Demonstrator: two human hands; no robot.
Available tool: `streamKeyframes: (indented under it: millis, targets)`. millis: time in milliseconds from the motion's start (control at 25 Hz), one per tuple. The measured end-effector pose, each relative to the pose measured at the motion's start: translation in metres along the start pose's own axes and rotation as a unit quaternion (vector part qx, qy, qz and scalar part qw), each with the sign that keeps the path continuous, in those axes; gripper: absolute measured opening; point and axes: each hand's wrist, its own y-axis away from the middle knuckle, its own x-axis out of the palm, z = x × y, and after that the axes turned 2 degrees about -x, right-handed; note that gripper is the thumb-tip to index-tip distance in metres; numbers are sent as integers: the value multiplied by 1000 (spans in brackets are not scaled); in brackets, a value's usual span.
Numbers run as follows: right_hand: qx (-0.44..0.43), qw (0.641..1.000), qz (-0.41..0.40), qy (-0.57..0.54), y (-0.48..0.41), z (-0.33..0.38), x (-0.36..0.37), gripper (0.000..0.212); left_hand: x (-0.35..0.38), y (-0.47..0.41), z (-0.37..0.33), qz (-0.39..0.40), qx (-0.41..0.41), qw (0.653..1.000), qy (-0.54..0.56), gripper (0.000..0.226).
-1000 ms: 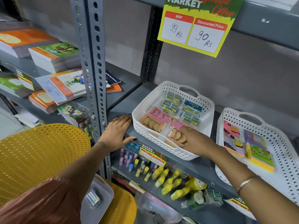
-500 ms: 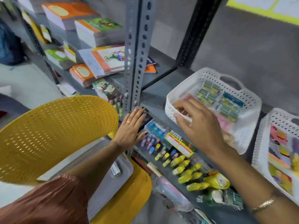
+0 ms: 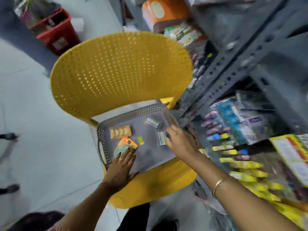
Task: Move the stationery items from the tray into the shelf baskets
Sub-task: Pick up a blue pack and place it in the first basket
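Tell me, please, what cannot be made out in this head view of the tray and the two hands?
- Shelf goods: motion blur, labels unreadable.
- Pack at the right hand: fingers hide any grip.
- Packs under the left hand: fingertips cover them, print blurred.
- Shelf baskets: outside the frame.

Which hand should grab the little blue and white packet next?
The right hand, probably. Its fingertips already reach the blue and white packet on the grey tray. The left hand lies flat by the orange packet, farther away.
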Motion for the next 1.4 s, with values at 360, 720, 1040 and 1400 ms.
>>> streamKeyframes:
  millis: [360,720,1040,1400]
  targets:
    - [-16,988,147,50,-56,2,140,35,56,22,30,17,9,999,-43,71]
    - [149,988,-4,41,-59,-31,159,55,62,21,30,-1,-8,1000,-23,77]
    - [-164,981,93,49,-78,21,174,58,64,20,31,-26,0,999,-42,71]
    - [-383,893,177,156,-106,53,188,64,65,20,30,-51,9,998,-47,70]
